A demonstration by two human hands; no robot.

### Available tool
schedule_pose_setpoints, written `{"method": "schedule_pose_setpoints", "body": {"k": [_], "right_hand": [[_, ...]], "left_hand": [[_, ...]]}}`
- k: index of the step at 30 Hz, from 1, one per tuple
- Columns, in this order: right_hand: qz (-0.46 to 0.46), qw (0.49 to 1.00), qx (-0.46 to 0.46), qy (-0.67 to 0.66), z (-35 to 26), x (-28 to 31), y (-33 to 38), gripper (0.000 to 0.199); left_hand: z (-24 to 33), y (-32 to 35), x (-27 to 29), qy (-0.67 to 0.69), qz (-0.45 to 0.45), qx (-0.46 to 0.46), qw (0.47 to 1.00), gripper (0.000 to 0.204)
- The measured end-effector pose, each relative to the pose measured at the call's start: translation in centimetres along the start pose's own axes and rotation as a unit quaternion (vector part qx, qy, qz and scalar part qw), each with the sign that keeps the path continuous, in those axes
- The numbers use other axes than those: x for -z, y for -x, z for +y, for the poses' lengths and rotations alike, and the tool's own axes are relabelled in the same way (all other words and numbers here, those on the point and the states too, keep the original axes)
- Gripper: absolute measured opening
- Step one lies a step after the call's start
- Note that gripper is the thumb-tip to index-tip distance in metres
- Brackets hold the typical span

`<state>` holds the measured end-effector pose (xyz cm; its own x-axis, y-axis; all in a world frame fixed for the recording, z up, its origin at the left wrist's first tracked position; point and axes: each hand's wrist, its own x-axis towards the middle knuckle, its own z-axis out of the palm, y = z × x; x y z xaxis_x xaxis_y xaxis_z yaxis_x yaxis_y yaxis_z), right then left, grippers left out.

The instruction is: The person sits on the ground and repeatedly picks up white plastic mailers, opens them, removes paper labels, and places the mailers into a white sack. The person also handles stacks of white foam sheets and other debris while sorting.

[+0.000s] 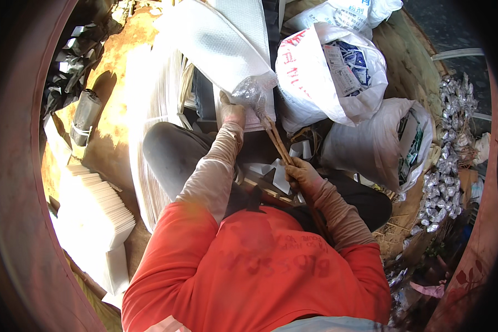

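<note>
The person's right hand (304,176) is closed around slim brown sticks (279,145), which lie just left of the open white sack with red print (299,69) and slant down toward the person's lap. Clear plastic film (251,93) sits about their upper end, left of that sack. The left hand (233,113), farther left of the sack, is partly curled with its thumb up beside the film; whether it grips anything cannot be told. A white quilted-texture sheet (227,41) spreads left of the sack. Just below the sack, to its right, leans a second whitish sack (365,141); well to its right hang silvery wrapped pieces (445,166). A tied grey roll (85,113) stands far left of it.
</note>
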<state>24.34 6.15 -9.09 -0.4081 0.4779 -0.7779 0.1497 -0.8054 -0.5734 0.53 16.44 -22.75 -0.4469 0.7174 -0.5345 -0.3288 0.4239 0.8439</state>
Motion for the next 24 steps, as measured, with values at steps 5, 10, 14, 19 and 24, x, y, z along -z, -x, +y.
{"method": "schedule_pose_setpoints", "body": {"k": [5, 10, 14, 19, 24], "right_hand": [[-0.033, 0.996, -0.022, -0.086, 0.9, 0.6, -0.1, 0.029], [0.062, 0.982, 0.085, 0.155, 6.1, 0.6, -3.6, 0.023], [0.182, 0.860, 0.198, 0.434, 8.7, 0.3, -5.7, 0.017], [0.247, 0.798, 0.298, 0.462, 8.5, -0.7, -5.0, 0.012], [0.248, 0.824, 0.269, 0.432, 8.5, -1.0, -4.7, 0.014]], "left_hand": [[0.0, 5.3, 0.5, 0.012, -0.155, 0.085, 0.984, 0.068], [3.5, 7.5, 1.3, -0.421, 0.233, -0.166, 0.861, 0.064], [9.1, 5.3, -1.4, -0.595, 0.069, -0.251, 0.760, 0.064], [10.4, 2.2, -6.9, -0.741, -0.143, -0.358, 0.549, 0.052], [10.4, 3.5, -9.2, -0.848, -0.252, -0.270, 0.380, 0.034]]}}
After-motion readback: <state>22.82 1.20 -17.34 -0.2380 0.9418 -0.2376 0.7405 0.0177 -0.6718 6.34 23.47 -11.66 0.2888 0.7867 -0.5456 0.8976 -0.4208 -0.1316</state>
